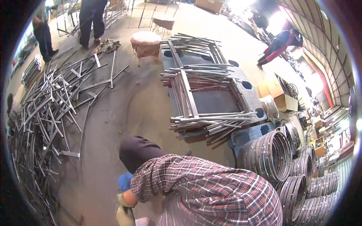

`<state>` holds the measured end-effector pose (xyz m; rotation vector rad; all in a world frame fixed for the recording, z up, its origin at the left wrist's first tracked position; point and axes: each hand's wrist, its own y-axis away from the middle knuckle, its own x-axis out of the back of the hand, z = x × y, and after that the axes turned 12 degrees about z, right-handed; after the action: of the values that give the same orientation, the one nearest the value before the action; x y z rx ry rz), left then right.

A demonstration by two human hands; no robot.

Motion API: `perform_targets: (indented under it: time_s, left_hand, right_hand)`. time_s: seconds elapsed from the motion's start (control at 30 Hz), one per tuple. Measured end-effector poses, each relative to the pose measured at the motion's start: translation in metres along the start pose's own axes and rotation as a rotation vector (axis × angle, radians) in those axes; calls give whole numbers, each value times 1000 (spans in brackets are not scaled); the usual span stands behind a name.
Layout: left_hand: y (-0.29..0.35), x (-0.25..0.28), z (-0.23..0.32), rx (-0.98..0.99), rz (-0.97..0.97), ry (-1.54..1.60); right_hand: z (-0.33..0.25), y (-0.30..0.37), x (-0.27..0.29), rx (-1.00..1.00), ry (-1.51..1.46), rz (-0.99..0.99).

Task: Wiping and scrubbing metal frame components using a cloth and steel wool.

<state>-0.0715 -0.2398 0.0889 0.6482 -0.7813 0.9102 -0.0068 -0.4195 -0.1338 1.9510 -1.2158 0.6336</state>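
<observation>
Neither of my hands shows in the head view. Right below the camera a person in a red and white plaid shirt (203,192) and a dark cap (137,150) bends low over the concrete floor. That person's blue glove (124,181) and pale glove (124,215) are down by the floor at the lower left. What they hold is hidden. Ahead, welded metal frames (196,94) lie stacked on a grey work table (215,101).
Loose metal bars (45,113) cover the floor on the left. Bundled metal rings (269,154) stand at the right, with cardboard boxes (281,96) behind them. Two round stools (146,42) stand beyond the table. Two people (92,19) stand at the far left, and another (281,43) bends at the far right.
</observation>
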Motion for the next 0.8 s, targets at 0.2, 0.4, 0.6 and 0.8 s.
perform_targets:
  time_s: [0.2,0.4,0.6,0.8]
  left_hand:
    - [-11,-3,25,0,-7,-34]
    - [-21,6,17,20,48,7]
    - [-25,-1,4,-44,-70,-164]
    - [5,-20,-8,-24,-13,-222]
  right_hand:
    - [-42,57,22,936,424,394]
    - [-70,60,64,551,343,116]
    - [-104,72,114,494,496,-280]
    - [-105,70,90,527,579,-403]
